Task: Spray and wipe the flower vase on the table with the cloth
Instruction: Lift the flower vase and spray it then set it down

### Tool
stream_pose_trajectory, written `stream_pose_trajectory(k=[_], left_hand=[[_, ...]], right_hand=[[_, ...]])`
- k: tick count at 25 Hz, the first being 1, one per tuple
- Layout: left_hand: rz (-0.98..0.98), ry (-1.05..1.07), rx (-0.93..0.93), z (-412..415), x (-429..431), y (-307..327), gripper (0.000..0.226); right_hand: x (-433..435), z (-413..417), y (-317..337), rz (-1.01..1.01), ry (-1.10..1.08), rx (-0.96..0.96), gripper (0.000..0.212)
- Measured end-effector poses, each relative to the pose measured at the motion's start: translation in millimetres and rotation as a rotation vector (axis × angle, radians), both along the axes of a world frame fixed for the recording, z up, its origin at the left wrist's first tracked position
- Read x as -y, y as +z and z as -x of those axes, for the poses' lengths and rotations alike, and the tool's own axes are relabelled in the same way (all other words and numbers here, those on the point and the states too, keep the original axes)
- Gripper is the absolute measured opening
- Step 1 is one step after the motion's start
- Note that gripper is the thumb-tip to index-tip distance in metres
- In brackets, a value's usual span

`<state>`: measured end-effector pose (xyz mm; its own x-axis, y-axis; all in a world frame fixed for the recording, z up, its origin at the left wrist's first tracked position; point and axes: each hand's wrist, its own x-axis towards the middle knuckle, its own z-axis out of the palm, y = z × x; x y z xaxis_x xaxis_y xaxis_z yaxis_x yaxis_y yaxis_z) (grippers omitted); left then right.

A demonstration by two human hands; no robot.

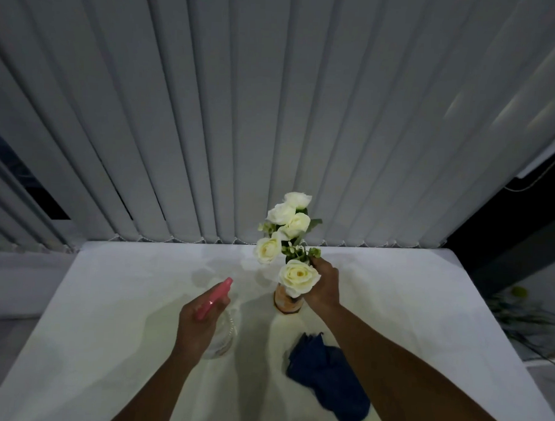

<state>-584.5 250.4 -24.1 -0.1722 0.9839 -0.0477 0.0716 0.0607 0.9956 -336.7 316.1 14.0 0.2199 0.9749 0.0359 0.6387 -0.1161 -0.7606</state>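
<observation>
A small tan vase (286, 302) stands near the middle of the white table (109, 299), holding white roses (289, 229). My right hand (325, 284) grips the vase's upper part just behind the lowest rose, which hides the neck. My left hand (196, 330) is closed around a clear spray bottle (223, 334) with a pink head (215, 298), its nozzle pointing up and towards the vase. A dark blue cloth (327, 379) lies crumpled on the table under my right forearm, partly hidden by it.
Grey vertical blinds (273, 115) hang right behind the table's far edge. Past the table's right edge, a plant (524, 313) and cables lie on the floor. A dark window gap (35, 186) shows at the left.
</observation>
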Motion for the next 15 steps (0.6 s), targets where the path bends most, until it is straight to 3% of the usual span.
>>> stream_pose_trajectory(k=[2,5,7,9,11,12,15], left_hand=[[-0.004,0.038,-0.041,-0.2,3.9,2.1,0.039],[-0.053,0.112,-0.249,-0.1,18.2,8.6,0.044],[-0.138,0.155,-0.316,-2.9,23.6,16.5,0.034],[-0.307,0.169,-0.628,-7.7,19.0,21.0,0.023],[-0.443,0.082,-0.997,-18.0,7.8,24.1,0.024],[-0.455,0.02,-1.079,-27.0,3.5,27.3,0.024],[-0.267,-0.235,-1.102,-66.5,-5.3,35.5,0.028]], right_hand=[[0.0,-2.0,0.3,0.006,0.013,-0.019,0.027],[-3.0,-8.1,0.0,0.047,0.053,-0.043,0.018],[-7.1,-14.3,1.3,0.096,0.092,-0.037,0.017],[-7.3,-27.1,-1.5,0.146,0.186,-0.014,0.032],[-0.7,-42.6,-7.6,0.201,0.243,-0.047,0.066],[5.5,-50.4,-15.4,0.232,0.23,-0.069,0.073],[36.9,-65.4,-35.4,0.337,0.236,0.012,0.049]])
